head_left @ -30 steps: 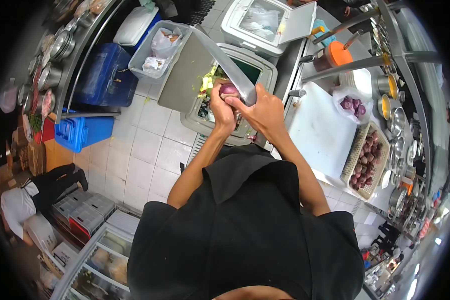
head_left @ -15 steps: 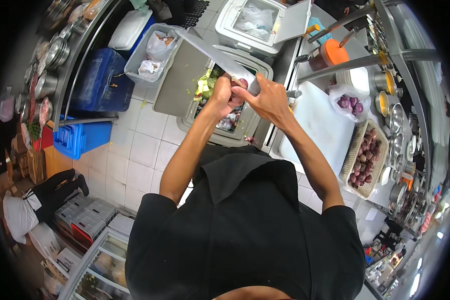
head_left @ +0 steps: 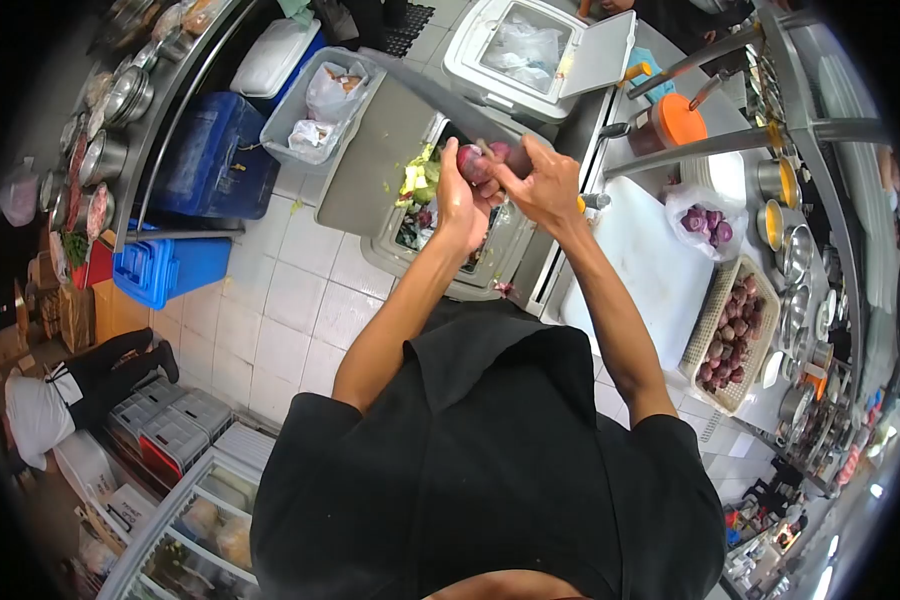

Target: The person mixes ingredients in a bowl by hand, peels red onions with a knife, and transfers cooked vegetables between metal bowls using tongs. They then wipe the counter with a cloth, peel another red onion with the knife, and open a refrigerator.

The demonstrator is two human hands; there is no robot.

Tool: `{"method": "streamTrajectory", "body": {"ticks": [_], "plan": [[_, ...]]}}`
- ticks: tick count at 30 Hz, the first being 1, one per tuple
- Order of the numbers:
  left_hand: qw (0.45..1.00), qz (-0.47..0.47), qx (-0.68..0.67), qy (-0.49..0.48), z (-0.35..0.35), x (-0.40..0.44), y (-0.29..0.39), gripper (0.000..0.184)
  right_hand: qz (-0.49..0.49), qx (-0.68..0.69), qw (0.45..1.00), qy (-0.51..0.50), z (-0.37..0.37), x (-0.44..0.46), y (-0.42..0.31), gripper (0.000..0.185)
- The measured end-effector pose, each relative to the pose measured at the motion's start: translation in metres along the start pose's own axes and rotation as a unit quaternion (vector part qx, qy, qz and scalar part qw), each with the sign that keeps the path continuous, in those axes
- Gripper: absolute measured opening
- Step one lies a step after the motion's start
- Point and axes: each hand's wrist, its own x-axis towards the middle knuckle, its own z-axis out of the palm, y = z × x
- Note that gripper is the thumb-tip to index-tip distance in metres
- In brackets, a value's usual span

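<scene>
Over the open grey bin [head_left: 385, 250], my left hand [head_left: 460, 205] holds a red onion [head_left: 473, 163], its fingers curled around it from the left. My right hand [head_left: 548, 188] is closed on a large knife [head_left: 425, 92], its thumb reaching to the onion. The broad blade points up and left above the bin; its handle is hidden in my fist. Green and yellow vegetable scraps [head_left: 417, 180] lie at the bin's left edge, beside the grey lid [head_left: 355, 165].
Right of my hands are a white cutting board [head_left: 635, 265], bagged onions [head_left: 705, 222] and a basket of onions [head_left: 732, 330]. A white bin [head_left: 470, 75] stands ahead, blue containers [head_left: 220, 155] at left. A person [head_left: 45, 410] bends at far left.
The onion shows more between my hands, and my left fingers have opened somewhat around it. The blade has tilted and now looks darker. The view has shifted slightly.
</scene>
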Motion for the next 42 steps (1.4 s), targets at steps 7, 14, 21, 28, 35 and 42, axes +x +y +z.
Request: {"method": "streamTrajectory", "body": {"ticks": [7, 14, 21, 28, 35, 42], "plan": [[0.997, 0.058, 0.039, -0.045, -0.011, -0.003, 0.010, 0.030, -0.063, -0.016, 0.997, 0.052, 0.000, 0.007, 0.001, 0.055], [0.991, 0.066, -0.079, -0.083, -0.024, 0.013, 0.026, 0.036, -0.089, -0.021, 0.996, -0.010, 0.003, -0.015, -0.015, 0.053], [0.994, 0.040, -0.090, -0.056, -0.056, 0.014, 0.033, 0.028, 0.132, -0.006, 0.990, -0.046, 0.002, -0.020, 0.010, 0.064], [0.992, 0.008, -0.082, -0.096, -0.062, 0.003, 0.031, 0.029, 0.240, -0.028, 0.964, -0.115, 0.011, -0.009, 0.012, 0.068], [0.991, 0.042, -0.036, -0.121, -0.062, -0.003, 0.025, 0.035, 0.196, -0.007, 0.977, -0.087, 0.011, -0.004, -0.021, 0.077], [0.986, 0.156, 0.050, -0.012, -0.047, -0.003, 0.017, 0.038, 0.149, -0.044, 0.981, -0.115, 0.016, -0.007, -0.042, 0.084]]}}
